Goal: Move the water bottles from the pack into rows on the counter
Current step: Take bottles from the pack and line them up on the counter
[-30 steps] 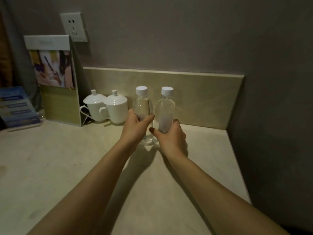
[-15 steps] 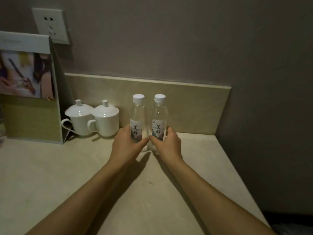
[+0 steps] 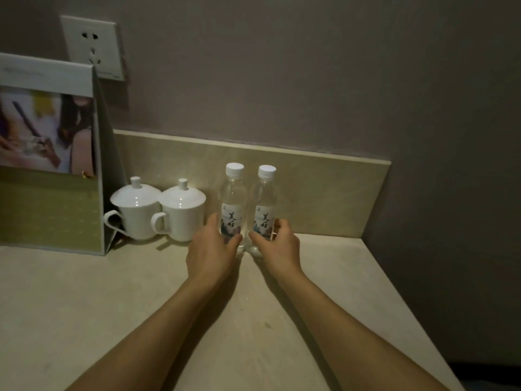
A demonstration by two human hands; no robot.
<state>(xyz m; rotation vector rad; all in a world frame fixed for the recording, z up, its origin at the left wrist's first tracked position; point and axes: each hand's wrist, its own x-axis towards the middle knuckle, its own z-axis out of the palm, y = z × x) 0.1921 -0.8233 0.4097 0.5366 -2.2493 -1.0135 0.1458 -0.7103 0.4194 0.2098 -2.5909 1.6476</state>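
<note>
Two water bottles (image 3: pixel 233 204) now show labels forward, turned since a second ago. The left hand (image 3: pixel 210 251) and right hand (image 3: pixel 277 244) each grip one; this pair looks placed.

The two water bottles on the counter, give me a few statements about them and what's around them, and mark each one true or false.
1. Both water bottles, the left bottle and the right bottle, stand upright with white caps on. True.
2. The left hand rests flat on the counter, away from the bottles. False: it grips the left bottle.
3. Two white lidded cups stand left of the bottles. True.
4. The cups have no lids. False: each has a lid with a knob.
5. The right hand grips the right bottle. True.
</note>
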